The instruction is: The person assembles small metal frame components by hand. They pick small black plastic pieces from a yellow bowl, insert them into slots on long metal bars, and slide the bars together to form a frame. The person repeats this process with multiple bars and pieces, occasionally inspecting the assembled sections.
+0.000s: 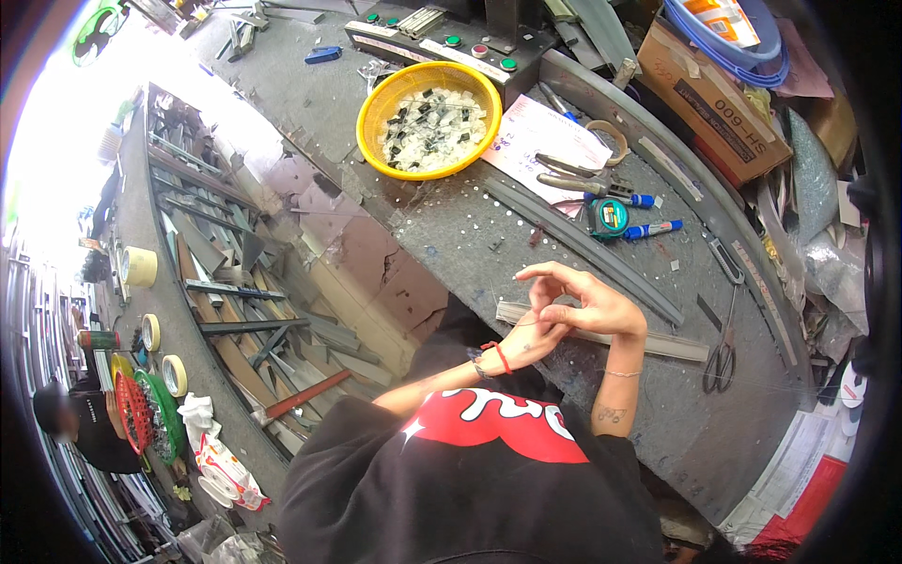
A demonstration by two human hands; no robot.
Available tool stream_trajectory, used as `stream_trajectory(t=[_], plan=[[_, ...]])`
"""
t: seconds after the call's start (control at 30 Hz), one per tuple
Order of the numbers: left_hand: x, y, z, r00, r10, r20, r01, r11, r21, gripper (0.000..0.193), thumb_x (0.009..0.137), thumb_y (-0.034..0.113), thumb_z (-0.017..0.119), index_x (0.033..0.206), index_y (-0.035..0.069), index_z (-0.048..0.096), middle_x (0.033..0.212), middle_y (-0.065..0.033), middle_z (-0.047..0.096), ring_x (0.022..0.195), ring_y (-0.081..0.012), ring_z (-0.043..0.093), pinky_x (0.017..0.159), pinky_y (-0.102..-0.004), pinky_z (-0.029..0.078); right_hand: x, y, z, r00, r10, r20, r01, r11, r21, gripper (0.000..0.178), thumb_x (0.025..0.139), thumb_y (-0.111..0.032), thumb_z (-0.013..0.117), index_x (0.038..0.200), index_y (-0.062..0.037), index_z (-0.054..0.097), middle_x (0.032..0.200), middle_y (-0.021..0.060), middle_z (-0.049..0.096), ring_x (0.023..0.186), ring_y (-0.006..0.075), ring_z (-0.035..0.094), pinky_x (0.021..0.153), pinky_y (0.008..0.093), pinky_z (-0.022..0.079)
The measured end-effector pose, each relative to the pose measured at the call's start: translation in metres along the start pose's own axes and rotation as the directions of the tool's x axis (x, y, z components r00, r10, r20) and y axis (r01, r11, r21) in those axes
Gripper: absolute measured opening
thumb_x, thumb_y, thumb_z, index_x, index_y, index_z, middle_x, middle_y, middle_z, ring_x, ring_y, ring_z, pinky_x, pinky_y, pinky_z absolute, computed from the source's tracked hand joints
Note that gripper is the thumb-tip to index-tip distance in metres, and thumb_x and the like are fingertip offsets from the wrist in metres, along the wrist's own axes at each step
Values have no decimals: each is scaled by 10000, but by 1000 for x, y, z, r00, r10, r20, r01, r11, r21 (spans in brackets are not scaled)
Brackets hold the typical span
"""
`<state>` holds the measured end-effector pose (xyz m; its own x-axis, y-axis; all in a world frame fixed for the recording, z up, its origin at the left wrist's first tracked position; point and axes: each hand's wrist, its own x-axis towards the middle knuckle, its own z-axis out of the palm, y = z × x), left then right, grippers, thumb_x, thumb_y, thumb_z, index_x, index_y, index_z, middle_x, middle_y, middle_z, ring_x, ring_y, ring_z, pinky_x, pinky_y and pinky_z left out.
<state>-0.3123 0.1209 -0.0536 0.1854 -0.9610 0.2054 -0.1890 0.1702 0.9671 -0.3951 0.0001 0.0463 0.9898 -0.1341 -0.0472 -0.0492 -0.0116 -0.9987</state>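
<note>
My hands meet above the near edge of the grey workbench [695, 414]. My left hand [534, 340], with a red cord bracelet at its wrist, has its fingers drawn together in a pinch. Over it arches my right hand [594, 303], its fingers bent and the thumb touching the left hand's fingers. Whatever lies between the fingertips is too small or hidden to name. Beneath my hands is a bundle of thin pale strips [658, 345]. A long dark grey profile [592, 249] lies just beyond them, with small white bits scattered beside it.
A yellow basket [369, 155] of small white and black pieces stands at the far side. Pliers [573, 177], a tape measure [611, 218], blue markers [653, 228], a utility knife [725, 260] and scissors [721, 365] lie to the right. Left, a rack [202, 310] holds profiles; a person [89, 423] is beyond.
</note>
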Motion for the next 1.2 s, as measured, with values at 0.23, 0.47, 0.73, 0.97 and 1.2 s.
stream_trajectory(t=[0.23, 0.47, 0.73, 0.97, 1.2], plan=[[3, 1, -14, 1000, -15, 11, 16, 999, -37, 225, 866, 68, 426, 1002, -60, 552, 960, -164, 590, 955, -213, 542, 786, -386, 445, -1, 5, 15, 989, -58, -135, -33, 811, -584, 268, 772, -179, 674, 945, 10, 594, 917, 121, 607, 823, 282, 608, 754, 363, 487], [9, 14, -13, 968, -248, 42, 250, 967, -50, 260, 915, 119, 396, 907, -56, 587, 773, -128, 608, 779, -176, 580, 747, -326, 469, -1, 3, 12, 931, -96, -353, -67, 904, -422, 131, 830, -108, 613, 854, 14, 569, 728, 96, 600, 678, 222, 605, 628, 342, 473], [14, 13, -34, 994, -107, -2, 106, 978, 178, 371, 979, 278, 408, 839, 30, 646, 833, -88, 610, 868, -230, 553, 814, -332, 419, -9, -35, -9, 869, -46, -493, 143, 977, 161, 153, 929, -169, 565, 968, -21, 567, 612, -40, 437, 456, 31, 386, 418, 185, 335], [18, 22, -49, 969, -50, -242, 88, 985, 146, 234, 945, 218, 494, 889, 47, 644, 886, -86, 587, 894, -220, 546, 825, -323, 413, 13, -11, -14, 897, -121, -426, -53, 926, -374, 287, 895, -252, 600, 964, 26, 618, 824, 94, 641, 763, 177, 600, 690, 308, 474], [24, 75, -92, 925, -192, -328, 165, 980, -108, 365, 1017, 267, 355, 832, 29, 561, 674, 4, 508, 612, -58, 432, 577, -214, 369, 35, 19, -13, 993, -33, -116, 5, 971, -239, 431, 920, -377, 546, 1081, 17, 613, 990, 129, 657, 898, 200, 608, 801, 324, 470]])
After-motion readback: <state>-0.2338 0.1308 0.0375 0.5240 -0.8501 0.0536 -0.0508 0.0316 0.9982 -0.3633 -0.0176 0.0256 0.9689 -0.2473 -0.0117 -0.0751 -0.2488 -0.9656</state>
